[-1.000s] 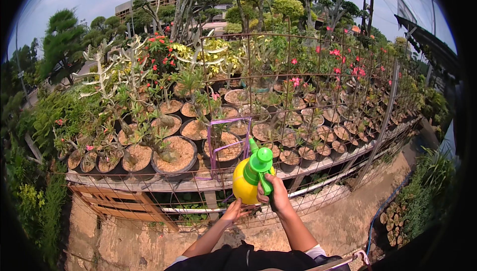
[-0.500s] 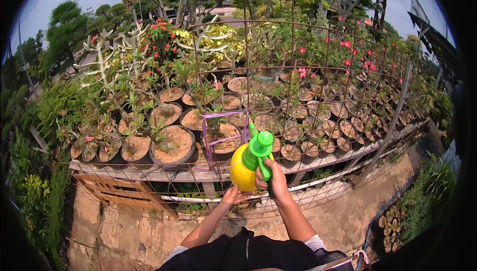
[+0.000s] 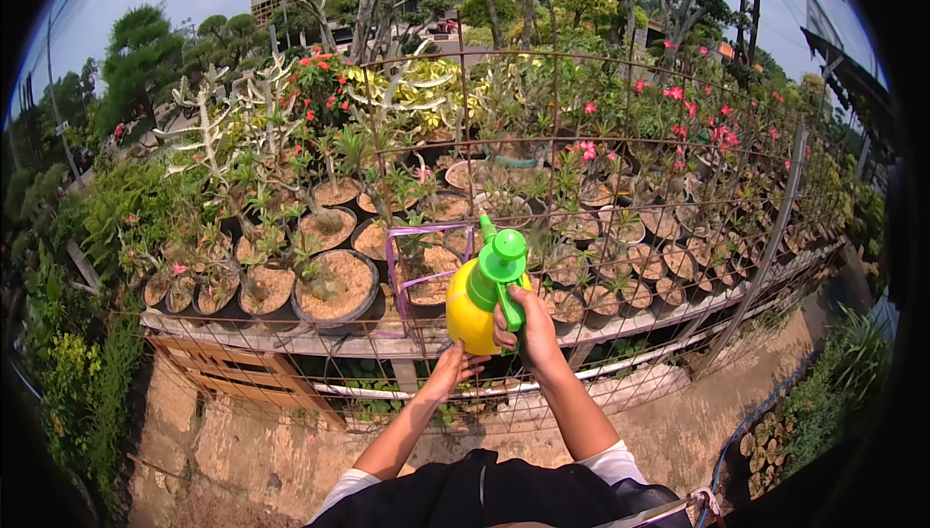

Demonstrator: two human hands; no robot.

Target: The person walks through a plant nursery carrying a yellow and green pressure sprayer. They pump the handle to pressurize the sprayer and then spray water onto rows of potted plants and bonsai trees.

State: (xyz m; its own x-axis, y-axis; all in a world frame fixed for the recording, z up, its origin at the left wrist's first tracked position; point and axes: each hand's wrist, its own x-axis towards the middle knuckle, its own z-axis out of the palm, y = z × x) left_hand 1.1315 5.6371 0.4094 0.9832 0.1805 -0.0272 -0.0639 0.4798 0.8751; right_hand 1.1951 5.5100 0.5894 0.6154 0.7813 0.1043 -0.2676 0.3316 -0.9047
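Observation:
A yellow pump spray bottle (image 3: 468, 313) with a green top stands out in front of me, its green nozzle pointing up and away toward the potted plants. Around its green handle my right hand (image 3: 528, 329) is closed, thumb near the upper part of the grip. My left hand (image 3: 453, 369) bears the round yellow bottle from below at its left underside, fingers stretched beneath it and partly hidden. Just beyond the bottle, purple plastic string (image 3: 392, 271) is tied to the rusty wire fence. Behind the fence stands a potted plant (image 3: 431, 271).
The rusty wire fence (image 3: 557, 140) rises between me and many potted plants on a ledge (image 3: 291, 336). A large black pot (image 3: 335, 286) sits left of the string. A wooden slatted panel (image 3: 228, 373) leans below. A blue hose (image 3: 751, 417) runs along the right.
Both hands have lifted the spray bottle slightly, and it sits a little further left. The grip of each hand looks the same.

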